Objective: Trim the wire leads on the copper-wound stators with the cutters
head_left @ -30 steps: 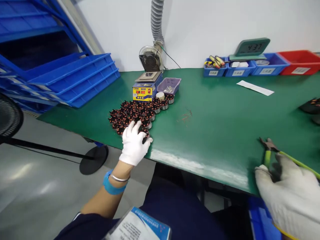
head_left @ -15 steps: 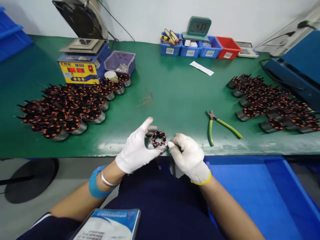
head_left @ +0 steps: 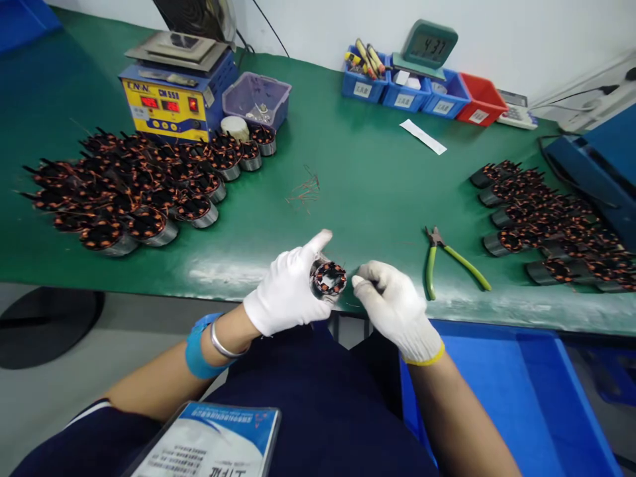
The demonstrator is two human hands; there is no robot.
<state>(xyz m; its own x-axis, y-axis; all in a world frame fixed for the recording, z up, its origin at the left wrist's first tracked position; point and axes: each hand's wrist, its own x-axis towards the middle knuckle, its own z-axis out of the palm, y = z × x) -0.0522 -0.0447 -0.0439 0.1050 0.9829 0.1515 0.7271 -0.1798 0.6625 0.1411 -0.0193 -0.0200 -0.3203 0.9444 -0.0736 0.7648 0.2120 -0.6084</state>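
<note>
My left hand (head_left: 288, 291), in a white glove, is closed round a small round stator (head_left: 329, 279) with copper windings, held at the near edge of the green table (head_left: 368, 185). My gloved right hand (head_left: 395, 308) sits just right of it, its fingertips pinched together close to the stator's side; what they pinch is too thin to name. Green-handled pliers (head_left: 450, 260) lie on the mat a little right of my right hand.
A large cluster of wound stators (head_left: 124, 189) fills the left of the mat, another group (head_left: 551, 222) the right. A yellow-and-blue heater unit (head_left: 173, 99), a purple tray (head_left: 256, 99), small bins (head_left: 412, 93) and a clock (head_left: 430, 45) stand behind. A blue crate (head_left: 507, 397) sits below.
My left hand took a stator from the left pile and brought it to the table's near edge. My right hand left the pliers on the mat and came to the stator.
</note>
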